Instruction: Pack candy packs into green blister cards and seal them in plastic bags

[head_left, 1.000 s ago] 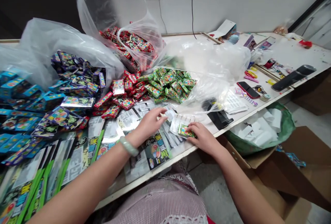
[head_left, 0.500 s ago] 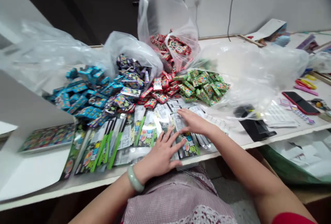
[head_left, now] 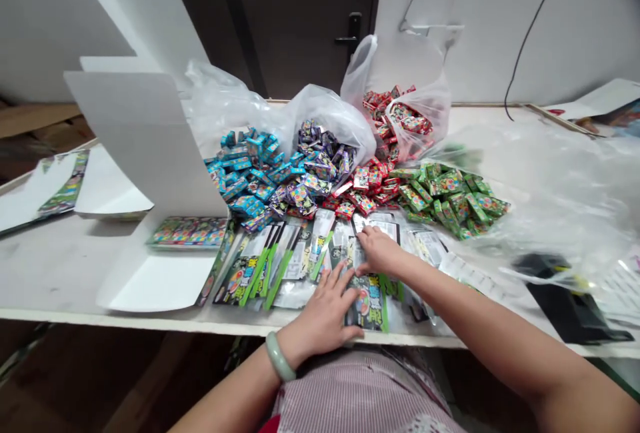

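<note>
My left hand [head_left: 327, 309] lies with spread fingers on the flat printed plastic bags [head_left: 295, 263] near the table's front edge. Under its fingertips is a black bag [head_left: 370, 306] with a green strip and colourful print. My right hand [head_left: 381, 251] rests on the upper part of the same bags, thumb and fingers apart, its fingertips pointing left. Just behind the bags lie heaps of small wrapped packets: blue [head_left: 250, 169], purple [head_left: 320, 166], red [head_left: 367, 183] and green [head_left: 450, 193].
On the left stands an open white carton [head_left: 150, 293] with a row of colourful packets [head_left: 187, 231] inside. Clear plastic bags [head_left: 325, 103] stand behind the heaps. A black object [head_left: 565, 306] lies at the right by the table edge [head_left: 150, 326].
The view has swung left, so the whole carton shows and the phone at the right is out of sight. Both hands stay on the bags, the right one slightly more bent.
</note>
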The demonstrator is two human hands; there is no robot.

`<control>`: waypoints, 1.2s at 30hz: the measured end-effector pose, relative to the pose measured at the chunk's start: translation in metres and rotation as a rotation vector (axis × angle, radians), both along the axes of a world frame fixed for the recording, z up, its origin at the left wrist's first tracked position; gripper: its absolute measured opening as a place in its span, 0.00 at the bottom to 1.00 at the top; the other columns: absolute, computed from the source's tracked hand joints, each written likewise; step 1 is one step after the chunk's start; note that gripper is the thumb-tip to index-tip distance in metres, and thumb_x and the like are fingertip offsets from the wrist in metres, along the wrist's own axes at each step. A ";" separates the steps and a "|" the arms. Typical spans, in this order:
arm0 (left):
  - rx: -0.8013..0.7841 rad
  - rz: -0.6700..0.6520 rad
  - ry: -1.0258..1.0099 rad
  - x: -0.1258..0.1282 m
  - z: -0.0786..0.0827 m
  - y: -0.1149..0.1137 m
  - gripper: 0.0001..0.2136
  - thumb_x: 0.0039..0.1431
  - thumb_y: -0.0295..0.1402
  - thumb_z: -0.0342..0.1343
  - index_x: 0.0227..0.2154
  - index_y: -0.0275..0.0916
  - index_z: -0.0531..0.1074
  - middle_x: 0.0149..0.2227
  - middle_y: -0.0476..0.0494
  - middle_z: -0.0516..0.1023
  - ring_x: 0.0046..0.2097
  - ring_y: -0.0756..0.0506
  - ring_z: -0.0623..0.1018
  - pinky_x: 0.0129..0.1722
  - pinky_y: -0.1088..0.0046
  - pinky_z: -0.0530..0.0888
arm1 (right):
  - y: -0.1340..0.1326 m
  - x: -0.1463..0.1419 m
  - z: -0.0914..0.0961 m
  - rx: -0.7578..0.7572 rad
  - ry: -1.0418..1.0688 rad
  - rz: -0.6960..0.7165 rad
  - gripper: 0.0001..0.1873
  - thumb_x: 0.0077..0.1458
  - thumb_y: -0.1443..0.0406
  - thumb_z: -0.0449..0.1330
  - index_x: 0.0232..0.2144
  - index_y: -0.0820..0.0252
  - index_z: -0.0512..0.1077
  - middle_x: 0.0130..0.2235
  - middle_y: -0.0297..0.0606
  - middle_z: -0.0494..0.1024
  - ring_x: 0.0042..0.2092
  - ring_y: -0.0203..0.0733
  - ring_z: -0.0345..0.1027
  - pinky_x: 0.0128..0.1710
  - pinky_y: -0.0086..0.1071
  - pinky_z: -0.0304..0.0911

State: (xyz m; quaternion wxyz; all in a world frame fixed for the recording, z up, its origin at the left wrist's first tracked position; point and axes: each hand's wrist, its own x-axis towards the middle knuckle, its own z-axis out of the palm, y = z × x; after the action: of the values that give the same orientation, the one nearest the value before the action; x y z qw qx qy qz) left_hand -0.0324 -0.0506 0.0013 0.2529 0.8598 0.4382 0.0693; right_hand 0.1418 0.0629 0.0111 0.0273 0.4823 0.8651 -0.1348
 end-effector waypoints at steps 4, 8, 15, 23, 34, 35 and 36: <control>-0.069 0.023 -0.054 0.000 -0.007 -0.005 0.37 0.45 0.41 0.68 0.58 0.41 0.62 0.70 0.35 0.44 0.70 0.32 0.38 0.66 0.43 0.41 | 0.012 -0.001 0.003 -0.036 -0.030 -0.027 0.33 0.35 0.57 0.74 0.43 0.66 0.71 0.45 0.52 0.74 0.47 0.54 0.67 0.44 0.36 0.61; -0.144 0.106 -0.238 -0.005 -0.005 -0.015 0.46 0.46 0.39 0.67 0.65 0.41 0.48 0.70 0.34 0.39 0.70 0.33 0.38 0.67 0.45 0.43 | 0.020 0.010 0.024 -0.060 -0.012 -0.034 0.09 0.51 0.62 0.64 0.27 0.61 0.71 0.30 0.39 0.75 0.32 0.41 0.67 0.31 0.31 0.56; -0.127 0.502 -0.634 -0.016 0.039 0.010 0.14 0.63 0.30 0.48 0.49 0.37 0.70 0.46 0.38 0.78 0.48 0.42 0.77 0.49 0.64 0.73 | 0.008 0.025 0.083 -0.372 0.507 -0.036 0.17 0.55 0.53 0.58 0.24 0.60 0.69 0.24 0.32 0.71 0.27 0.37 0.63 0.26 0.29 0.54; 0.336 0.247 -0.361 -0.074 0.069 0.019 0.18 0.63 0.30 0.50 0.55 0.36 0.63 0.51 0.34 0.75 0.50 0.39 0.76 0.49 0.58 0.74 | -0.004 -0.020 0.101 -0.804 0.706 -0.070 0.22 0.53 0.49 0.61 0.39 0.59 0.80 0.44 0.45 0.81 0.47 0.51 0.73 0.51 0.44 0.63; 0.371 0.493 -0.682 -0.135 0.047 0.037 0.14 0.65 0.26 0.44 0.51 0.37 0.68 0.45 0.37 0.78 0.46 0.42 0.78 0.46 0.63 0.75 | -0.009 -0.091 0.118 -0.068 0.829 -0.126 0.24 0.54 0.50 0.61 0.50 0.53 0.73 0.55 0.44 0.73 0.56 0.53 0.66 0.59 0.48 0.58; 0.330 0.527 -0.752 -0.133 0.049 0.044 0.14 0.66 0.28 0.45 0.50 0.38 0.69 0.45 0.38 0.78 0.46 0.42 0.77 0.47 0.64 0.74 | -0.014 -0.088 0.115 0.052 0.903 -0.186 0.30 0.52 0.51 0.63 0.56 0.50 0.67 0.60 0.43 0.67 0.59 0.53 0.63 0.61 0.48 0.56; 0.274 0.546 -0.821 -0.128 0.052 0.050 0.14 0.65 0.29 0.46 0.50 0.38 0.70 0.44 0.39 0.79 0.46 0.43 0.77 0.47 0.64 0.74 | -0.018 -0.085 0.112 0.077 0.962 -0.231 0.37 0.50 0.52 0.65 0.60 0.49 0.61 0.63 0.44 0.63 0.60 0.53 0.61 0.61 0.48 0.56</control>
State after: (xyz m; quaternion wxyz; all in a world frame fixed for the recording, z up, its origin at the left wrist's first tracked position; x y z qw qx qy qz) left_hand -0.1601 -0.0004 0.0537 0.2620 0.6411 0.4981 0.5217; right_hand 0.0568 0.0444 0.1227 -0.4079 0.4587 0.7251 -0.3120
